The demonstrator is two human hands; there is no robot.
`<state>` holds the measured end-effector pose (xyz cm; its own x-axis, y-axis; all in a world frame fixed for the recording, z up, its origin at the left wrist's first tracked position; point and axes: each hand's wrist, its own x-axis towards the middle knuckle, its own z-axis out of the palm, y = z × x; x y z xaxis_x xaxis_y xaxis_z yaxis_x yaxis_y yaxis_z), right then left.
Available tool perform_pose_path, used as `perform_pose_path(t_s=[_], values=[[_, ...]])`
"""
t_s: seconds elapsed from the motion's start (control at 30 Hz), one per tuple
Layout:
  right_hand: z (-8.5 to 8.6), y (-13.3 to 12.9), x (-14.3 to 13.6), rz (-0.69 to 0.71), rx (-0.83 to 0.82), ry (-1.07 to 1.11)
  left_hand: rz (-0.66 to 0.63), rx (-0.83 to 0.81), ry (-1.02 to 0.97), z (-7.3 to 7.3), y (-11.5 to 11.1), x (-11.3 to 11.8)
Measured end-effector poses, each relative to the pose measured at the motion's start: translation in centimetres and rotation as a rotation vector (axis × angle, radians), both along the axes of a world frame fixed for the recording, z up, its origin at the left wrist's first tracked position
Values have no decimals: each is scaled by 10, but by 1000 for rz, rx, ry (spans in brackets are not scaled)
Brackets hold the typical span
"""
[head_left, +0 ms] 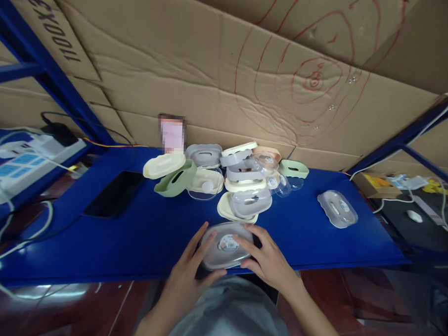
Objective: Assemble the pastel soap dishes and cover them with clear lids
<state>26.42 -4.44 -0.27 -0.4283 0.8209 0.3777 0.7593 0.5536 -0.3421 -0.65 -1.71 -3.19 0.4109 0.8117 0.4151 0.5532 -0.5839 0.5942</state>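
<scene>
A grey oval soap box (223,258) with a clear lid and a round printed label (228,243) is between my hands at the table's front edge. My left hand (190,265) grips its left side, thumb along the near rim and fingers over the lid. From the right, my right hand (270,258) holds it, with one fingertip by the label and the thumb at the near right side. Just beyond lies a pile of similar parts: a grey box (252,204), a green tray (177,181), a cream tray (163,165) and several clear lids.
Another grey lidded box (337,208) sits apart on the right of the blue table (131,248). A black phone (114,194) lies at left; a lit screen (172,134) leans on the cardboard wall (158,61). Power strip (34,164) and cables are far left.
</scene>
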Motion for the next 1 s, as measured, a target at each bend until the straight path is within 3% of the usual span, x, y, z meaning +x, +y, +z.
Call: perform_pose_path(t_s=[0.23, 0.73, 1.0], values=[[0, -3, 5, 7, -131, 127, -92, -49, -15, 4, 0, -3], [0, -12, 0, 40, -26, -42, -133, -270, -7, 6, -1, -9], [3, -9, 4, 46, -98, 57, -115, -271, -11, 9, -1, -8]])
